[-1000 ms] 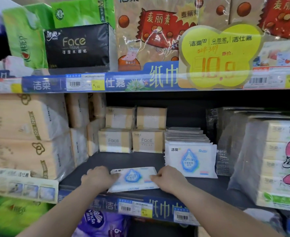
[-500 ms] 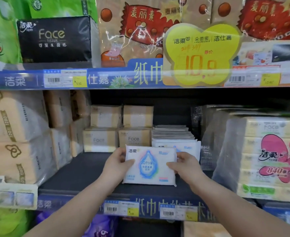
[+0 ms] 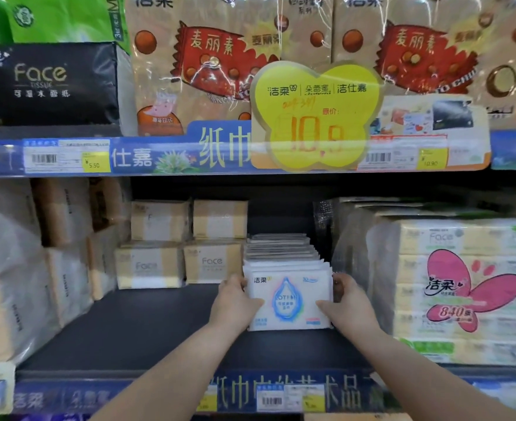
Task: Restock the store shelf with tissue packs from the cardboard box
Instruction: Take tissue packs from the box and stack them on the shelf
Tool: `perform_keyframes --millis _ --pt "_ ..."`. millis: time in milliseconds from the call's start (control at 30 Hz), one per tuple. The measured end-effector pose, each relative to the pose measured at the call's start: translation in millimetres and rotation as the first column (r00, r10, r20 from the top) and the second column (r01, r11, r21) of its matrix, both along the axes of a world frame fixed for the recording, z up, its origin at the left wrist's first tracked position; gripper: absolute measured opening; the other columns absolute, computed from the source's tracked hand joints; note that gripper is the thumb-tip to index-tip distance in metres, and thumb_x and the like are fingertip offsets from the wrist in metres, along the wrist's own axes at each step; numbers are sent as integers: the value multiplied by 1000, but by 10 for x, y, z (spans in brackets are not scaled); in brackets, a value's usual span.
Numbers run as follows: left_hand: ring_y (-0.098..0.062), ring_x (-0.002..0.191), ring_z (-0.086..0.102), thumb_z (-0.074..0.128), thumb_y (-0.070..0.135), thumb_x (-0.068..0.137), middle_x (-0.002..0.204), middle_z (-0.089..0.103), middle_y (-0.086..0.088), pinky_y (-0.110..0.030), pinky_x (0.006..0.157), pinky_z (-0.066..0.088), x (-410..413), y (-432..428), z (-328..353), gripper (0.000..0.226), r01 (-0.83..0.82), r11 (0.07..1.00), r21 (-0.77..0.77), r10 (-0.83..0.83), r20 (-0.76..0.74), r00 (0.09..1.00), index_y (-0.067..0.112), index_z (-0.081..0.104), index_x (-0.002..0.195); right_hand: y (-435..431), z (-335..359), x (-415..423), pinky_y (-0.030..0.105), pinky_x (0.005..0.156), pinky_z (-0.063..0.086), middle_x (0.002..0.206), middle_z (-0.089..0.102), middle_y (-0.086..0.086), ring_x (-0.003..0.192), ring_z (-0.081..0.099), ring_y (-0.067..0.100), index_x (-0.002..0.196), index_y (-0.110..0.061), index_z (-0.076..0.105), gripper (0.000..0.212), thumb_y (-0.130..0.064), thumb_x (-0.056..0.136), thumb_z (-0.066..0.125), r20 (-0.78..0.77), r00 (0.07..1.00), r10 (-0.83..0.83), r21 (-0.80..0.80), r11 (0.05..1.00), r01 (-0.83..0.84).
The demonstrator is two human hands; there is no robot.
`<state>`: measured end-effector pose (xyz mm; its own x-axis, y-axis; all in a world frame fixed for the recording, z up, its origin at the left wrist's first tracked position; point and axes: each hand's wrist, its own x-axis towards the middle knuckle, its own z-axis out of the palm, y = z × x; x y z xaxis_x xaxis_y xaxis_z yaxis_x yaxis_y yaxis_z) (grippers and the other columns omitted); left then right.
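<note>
shelf: we see a dark shelf board (image 3: 147,329) across the middle of the view, and we place everything else against it.
chocolate-print bundles: big brown wrapped tissue bundles (image 3: 208,56) stand on the level above the shelf.
beige bundles: plastic-wrapped beige tissue bundles (image 3: 7,268) are stacked at the shelf's left end.
butterfly bundle: a wrapped bundle with a pink butterfly print (image 3: 463,293) stands at the shelf's right end.
black pack: a black "face" tissue pack (image 3: 47,83) sits above the shelf, to the left.
price sign: a yellow butterfly-shaped sign (image 3: 314,117) reading 10.9 hangs on the rail above the shelf.
small face packs: we count four beige "face" packs (image 3: 211,262), two on two, at the back of the shelf, left of centre.
row of packs: white flat packs (image 3: 281,250) stand upright in a file running to the shelf's back.
tissue pack: a white tissue pack with a blue drop (image 3: 290,299) stands upright on the shelf, front of that file, touching the pack behind.
left hand: our left hand (image 3: 235,302) grips the pack's left edge, fingers curled round it.
right hand: our right hand (image 3: 348,302) grips its right edge the same way.
</note>
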<state>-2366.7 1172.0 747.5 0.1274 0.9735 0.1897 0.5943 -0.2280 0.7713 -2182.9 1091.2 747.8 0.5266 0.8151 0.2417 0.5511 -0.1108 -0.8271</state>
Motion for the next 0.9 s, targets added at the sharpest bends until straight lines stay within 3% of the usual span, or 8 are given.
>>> perform_keyframes --millis 67,167,300,467,567,667,767,900 --pt "-26 102 58 69 22 78 117 53 -9 -31 78 46 -1 4 -12 48 -26 999 -26 26 -15 1000 12 46 119 13 3 4 29 87 47 121 63 8 111 59 25 128 -11 50 55 -9 77 71 46 999 21 -68 998 -18" --pt "-25 104 62 66 19 80 118 63 -7 -31 82 50 -11 20 -39 40 9 999 -42 -11 -35 999 12 57 118 43 -8 -22 27 85 45 121 64 8 111 59 25 121 -9 55 45 -10 79 70 64 997 54 -149 988 -44" --pt "-24 103 62 59 11 84 114 67 -7 -24 78 47 -8 14 -44 29 21 999 -27 -21 -27 999 11 63 112 96 -55 -45 25 80 45 118 66 8 106 61 23 116 -9 56 37 -9 81 68 31 997 70 -141 988 -65" --pt "-19 94 58 56 11 85 116 65 -5 -23 76 43 -5 -4 -44 32 18 999 -31 -19 -9 1000 13 59 117 111 -76 -38 28 87 47 122 62 8 111 58 24 122 -10 52 45 -9 80 68 11 995 100 -140 985 -97" --pt "-22 105 60 61 18 83 121 62 -6 -31 86 49 -18 -22 -43 40 -3 999 -33 2 -31 1000 15 54 122 81 -67 -58 33 97 46 137 48 10 119 53 25 139 -11 35 74 -14 75 72 15 993 120 -124 985 -117" --pt "-26 112 56 63 27 83 129 52 -9 -37 91 49 -45 -95 -12 55 -41 999 -20 39 -80 996 15 44 133 -65 -6 -142 28 103 36 157 13 8 135 38 23 152 -18 5 92 -19 83 66 172 970 171 -103 982 -155" --pt "-30 124 46 59 34 87 139 39 -11 -37 98 44 -98 -215 28 66 -70 995 68 85 -247 965 16 31 143 -226 53 -247 31 101 40 160 -7 -1 127 48 22 151 -26 2 81 -27 91 56 389 882 265 -110 964 -241" --pt "-26 124 44 54 43 89 136 43 -4 -36 98 41 -190 -482 120 51 -58 971 230 167 -491 855 22 45 134 -305 146 -338 36 112 31 159 13 -2 139 29 23 146 -25 28 54 -37 96 45 692 606 392 -218 914 -342"
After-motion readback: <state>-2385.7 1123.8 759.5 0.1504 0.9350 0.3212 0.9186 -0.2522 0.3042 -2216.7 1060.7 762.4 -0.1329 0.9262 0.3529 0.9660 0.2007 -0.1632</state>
